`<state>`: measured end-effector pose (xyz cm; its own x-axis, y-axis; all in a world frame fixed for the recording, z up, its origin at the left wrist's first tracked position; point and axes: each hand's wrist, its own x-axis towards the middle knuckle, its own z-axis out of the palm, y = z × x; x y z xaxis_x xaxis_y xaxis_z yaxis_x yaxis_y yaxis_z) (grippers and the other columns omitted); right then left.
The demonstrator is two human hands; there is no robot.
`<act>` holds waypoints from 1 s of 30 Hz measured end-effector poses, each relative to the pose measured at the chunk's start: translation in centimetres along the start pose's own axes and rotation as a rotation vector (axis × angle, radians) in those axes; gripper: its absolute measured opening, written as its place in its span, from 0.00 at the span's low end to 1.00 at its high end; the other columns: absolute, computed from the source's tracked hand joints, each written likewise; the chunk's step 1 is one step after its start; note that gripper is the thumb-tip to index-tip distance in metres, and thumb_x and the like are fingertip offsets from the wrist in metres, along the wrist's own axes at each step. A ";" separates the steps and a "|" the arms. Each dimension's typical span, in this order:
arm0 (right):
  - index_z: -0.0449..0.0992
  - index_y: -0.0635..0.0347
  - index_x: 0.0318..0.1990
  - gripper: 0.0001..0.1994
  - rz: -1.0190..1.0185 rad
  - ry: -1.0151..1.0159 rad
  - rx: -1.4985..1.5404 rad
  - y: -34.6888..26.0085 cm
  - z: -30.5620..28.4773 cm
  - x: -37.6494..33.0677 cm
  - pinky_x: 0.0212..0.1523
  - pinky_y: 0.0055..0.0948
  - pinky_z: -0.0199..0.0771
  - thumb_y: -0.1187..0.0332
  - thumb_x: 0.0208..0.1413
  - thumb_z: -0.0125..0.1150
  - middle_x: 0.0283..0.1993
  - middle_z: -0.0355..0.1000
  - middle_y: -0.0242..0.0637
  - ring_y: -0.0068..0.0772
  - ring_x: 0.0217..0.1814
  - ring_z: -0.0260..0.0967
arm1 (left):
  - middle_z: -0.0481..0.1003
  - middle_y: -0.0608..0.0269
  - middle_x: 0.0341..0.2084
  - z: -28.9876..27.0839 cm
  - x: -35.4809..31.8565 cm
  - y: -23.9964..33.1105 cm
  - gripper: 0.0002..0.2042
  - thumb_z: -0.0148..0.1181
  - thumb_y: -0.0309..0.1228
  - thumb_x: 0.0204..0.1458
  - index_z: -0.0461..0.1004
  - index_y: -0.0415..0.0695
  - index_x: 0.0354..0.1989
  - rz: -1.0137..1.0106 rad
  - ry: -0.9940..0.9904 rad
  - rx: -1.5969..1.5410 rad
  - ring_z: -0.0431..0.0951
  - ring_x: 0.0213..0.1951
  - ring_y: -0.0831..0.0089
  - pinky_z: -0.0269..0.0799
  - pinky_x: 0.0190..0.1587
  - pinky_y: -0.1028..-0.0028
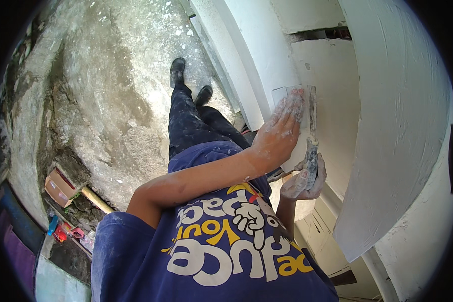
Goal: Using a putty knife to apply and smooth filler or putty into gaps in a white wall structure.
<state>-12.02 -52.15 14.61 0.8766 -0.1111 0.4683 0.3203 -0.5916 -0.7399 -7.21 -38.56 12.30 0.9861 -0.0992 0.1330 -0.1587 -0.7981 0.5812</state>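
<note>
Head view: person stands close to a white wall, looking down along their own body. Left hand lies flat, fingers spread and released, on a pale square plate set in the wall; it grasps nothing, only presses. Right hand is clenched round the handle of a putty knife, blade pointing up, lying against the wall just beside the plate's right edge. Both hands and the handle are caked with white filler. Whether fresh filler sits on the blade cannot be told.

Wall around the plate looks coated and smooth; a dark open slot shows higher up. A white curved surface fills the right of the picture.

Judgement on the step: this reads as finishing filler along the plate's edge. To do it well:
- keep the left palm steady so the plate stays flush and does not shift under the blade;
- hold the blade at a shallow tilt, one edge riding on the plate's rim as a guide;
- draw in one even stroke, light pressure, so no ridge is left;
- keep left fingertips clear of the blade's path.

Risk: smearing onto the plate face, or gouging soft filler if the blade is held too steep.

Below: grey concrete floor, a carton and small coloured items at its left edge.
</note>
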 end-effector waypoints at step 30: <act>0.69 0.84 0.57 0.29 -0.020 0.077 -0.059 -1.2 -2.6 -2.9 0.26 0.25 0.61 0.59 0.59 0.52 0.28 0.71 0.46 0.27 0.23 0.62 | 0.64 0.38 0.66 2.9 -4.2 1.1 0.28 0.61 0.39 0.53 0.73 0.34 0.60 0.317 0.026 -0.150 0.62 0.69 0.52 0.52 0.72 0.44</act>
<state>-15.91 -53.15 15.37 0.8391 -0.1585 0.5204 0.3139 -0.6403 -0.7011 -11.40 -40.76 10.09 0.8855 -0.3116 0.3446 -0.4639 -0.6336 0.6191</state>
